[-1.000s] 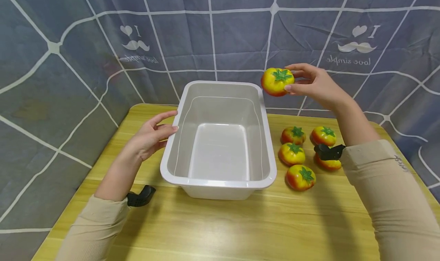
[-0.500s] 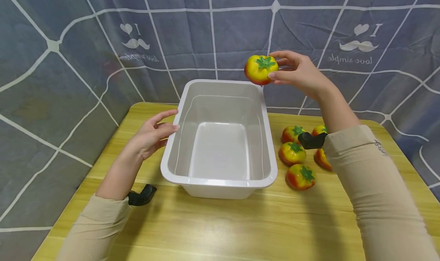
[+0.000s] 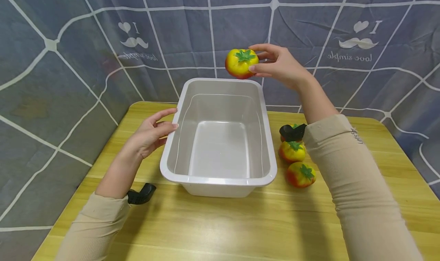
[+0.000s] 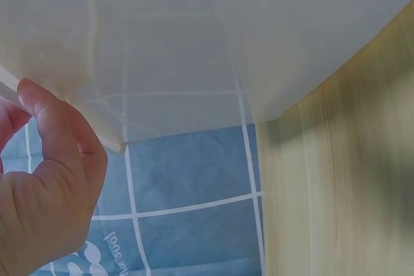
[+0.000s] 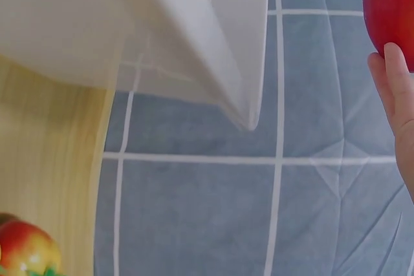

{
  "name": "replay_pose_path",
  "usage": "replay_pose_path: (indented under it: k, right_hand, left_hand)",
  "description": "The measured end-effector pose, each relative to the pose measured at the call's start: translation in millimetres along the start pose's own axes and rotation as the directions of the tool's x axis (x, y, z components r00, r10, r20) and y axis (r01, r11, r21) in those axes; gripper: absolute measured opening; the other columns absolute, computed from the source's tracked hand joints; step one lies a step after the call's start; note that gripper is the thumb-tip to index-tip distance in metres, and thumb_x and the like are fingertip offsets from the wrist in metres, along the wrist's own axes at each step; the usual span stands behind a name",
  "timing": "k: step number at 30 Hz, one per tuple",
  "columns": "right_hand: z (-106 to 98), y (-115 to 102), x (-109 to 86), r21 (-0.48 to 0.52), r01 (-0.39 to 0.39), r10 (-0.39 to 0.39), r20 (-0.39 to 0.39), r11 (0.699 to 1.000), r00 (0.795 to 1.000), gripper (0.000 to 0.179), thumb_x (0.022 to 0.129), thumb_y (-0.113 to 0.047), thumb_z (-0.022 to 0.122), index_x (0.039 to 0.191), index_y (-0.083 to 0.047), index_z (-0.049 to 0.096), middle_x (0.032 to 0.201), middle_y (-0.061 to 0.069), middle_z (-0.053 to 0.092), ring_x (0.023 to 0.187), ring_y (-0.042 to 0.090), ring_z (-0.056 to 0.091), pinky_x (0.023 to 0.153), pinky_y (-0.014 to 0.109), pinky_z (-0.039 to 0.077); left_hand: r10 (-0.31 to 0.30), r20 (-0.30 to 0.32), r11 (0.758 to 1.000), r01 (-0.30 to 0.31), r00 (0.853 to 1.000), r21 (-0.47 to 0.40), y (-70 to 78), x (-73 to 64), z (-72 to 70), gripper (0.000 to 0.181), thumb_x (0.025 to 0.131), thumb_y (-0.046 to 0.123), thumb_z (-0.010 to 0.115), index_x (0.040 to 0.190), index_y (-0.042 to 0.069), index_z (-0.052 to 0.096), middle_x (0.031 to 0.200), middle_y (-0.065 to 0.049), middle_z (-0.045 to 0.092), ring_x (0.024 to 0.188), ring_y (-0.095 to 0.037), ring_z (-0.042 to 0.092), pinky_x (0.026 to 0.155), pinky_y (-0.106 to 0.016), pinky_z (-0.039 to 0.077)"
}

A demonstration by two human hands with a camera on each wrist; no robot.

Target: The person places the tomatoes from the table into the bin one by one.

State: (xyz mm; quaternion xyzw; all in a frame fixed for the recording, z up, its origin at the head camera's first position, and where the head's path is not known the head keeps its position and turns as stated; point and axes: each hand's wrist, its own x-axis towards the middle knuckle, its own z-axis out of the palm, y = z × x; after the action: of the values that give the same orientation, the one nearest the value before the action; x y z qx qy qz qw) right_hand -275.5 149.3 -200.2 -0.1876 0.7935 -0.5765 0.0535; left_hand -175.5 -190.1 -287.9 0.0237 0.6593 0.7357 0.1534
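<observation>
One fruit [image 3: 240, 65] | right grip [image 3: 276, 65]: pinching it at fingertips | left grip [image 3: 150, 133]: pinching tub rim [image 3: 220, 181]

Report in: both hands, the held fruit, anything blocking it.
Right hand pinching fruit, raised, not yet in bin. Left hand holding bin's left rim. No obstruction seen between fruit and bin.

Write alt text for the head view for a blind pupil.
The right hand holds up a yellow-red fruit near the far end of a tub, whose rim the left hand touches. Three more fruits sit on the table.
</observation>
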Motion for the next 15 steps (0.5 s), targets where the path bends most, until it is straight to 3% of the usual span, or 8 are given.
replay_pose_path:
  k: [7,15]
  right_hand:
    - [13.4,-3.2,8.8,0.028,-0.005,0.004,0.025,1.000,1.000,0.054,0.083,-0.013,0.069,0.132,-0.012,0.048,0.125,0.010,0.047,0.107,0.023,0.052,0.092,0.033,0.048]
    - [33.1,-3.3,17.4,0.077,-0.001,-0.003,0.053,0.997,0.999,0.050,0.083,-0.010,0.069,0.129,-0.011,0.051,0.122,0.012,0.048,0.105,0.025,0.054,0.089,0.030,0.050]
  left_hand:
    - [-0.010,-0.008,1.000,0.010,1.000,0.020,-0.1,-0.3,-0.8,0.053,0.089,0.003,0.059,0.137,0.010,0.037,0.086,0.004,0.068,0.081,-0.010,0.063,0.068,-0.023,0.053]
    - [-0.007,-0.013,1.000,0.008,1.000,0.027,0.3,-0.1,-0.1,0.055,0.089,0.003,0.060,0.138,0.010,0.037,0.086,0.004,0.068,0.081,-0.011,0.063,0.069,-0.023,0.053]
